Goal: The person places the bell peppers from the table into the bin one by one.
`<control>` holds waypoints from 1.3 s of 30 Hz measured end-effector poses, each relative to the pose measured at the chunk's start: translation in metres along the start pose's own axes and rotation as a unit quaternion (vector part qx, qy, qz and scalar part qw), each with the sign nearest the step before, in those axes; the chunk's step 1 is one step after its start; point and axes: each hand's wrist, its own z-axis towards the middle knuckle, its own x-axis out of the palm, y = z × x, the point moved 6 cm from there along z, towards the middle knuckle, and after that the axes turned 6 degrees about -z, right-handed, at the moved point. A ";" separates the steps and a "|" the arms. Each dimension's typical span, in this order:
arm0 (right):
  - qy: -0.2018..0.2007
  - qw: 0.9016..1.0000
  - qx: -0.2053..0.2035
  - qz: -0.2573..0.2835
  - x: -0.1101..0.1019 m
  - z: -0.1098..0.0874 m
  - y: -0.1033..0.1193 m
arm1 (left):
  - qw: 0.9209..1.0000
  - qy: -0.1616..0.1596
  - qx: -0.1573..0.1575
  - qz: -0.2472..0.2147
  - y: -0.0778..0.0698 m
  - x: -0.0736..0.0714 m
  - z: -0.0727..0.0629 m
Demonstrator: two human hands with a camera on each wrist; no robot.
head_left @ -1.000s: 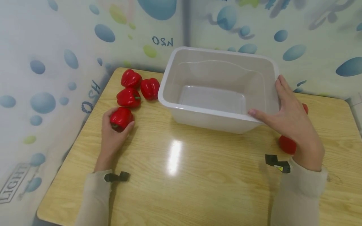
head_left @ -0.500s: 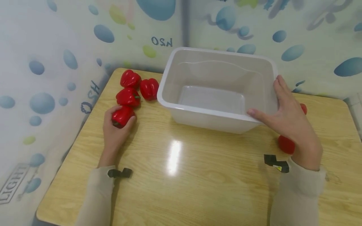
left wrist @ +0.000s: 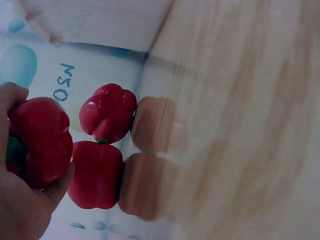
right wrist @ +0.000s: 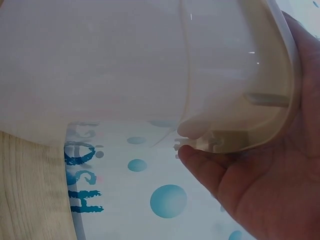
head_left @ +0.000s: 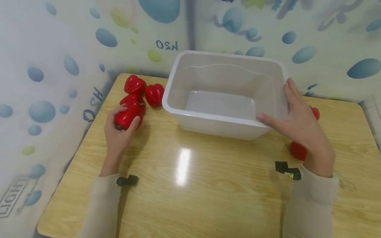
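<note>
My left hand grips a red bell pepper between thumb and fingers, just above the wooden table. In the left wrist view that bell pepper is raised off the surface, green stem towards the palm. Behind it in the head view lies another bell pepper, partly covered. Two more bell peppers are grouped at the table's back left. A white plastic tub stands to their right, and my right hand holds its right corner, thumb on the near rim.
Red objects, partly hidden behind the right hand and forearm, lie on the table right of the tub. Patterned walls border the table at the left and back.
The left hand has lifted the front bell pepper off the table and tilted it, so it now overlaps the one behind. The right hand keeps its hold on the tub.
</note>
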 end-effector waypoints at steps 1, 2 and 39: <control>0.001 1.000 0.001 -0.002 0.000 0.000 0.000 | 1.000 -0.001 0.004 -0.005 -0.003 0.001 0.001; 0.002 1.000 0.002 -0.003 0.000 -0.001 0.000 | 1.000 -0.001 0.008 -0.010 -0.006 0.002 0.002; 0.011 1.000 0.004 0.014 -0.001 0.000 -0.002 | 0.983 0.041 0.053 -0.169 -0.075 0.070 0.056</control>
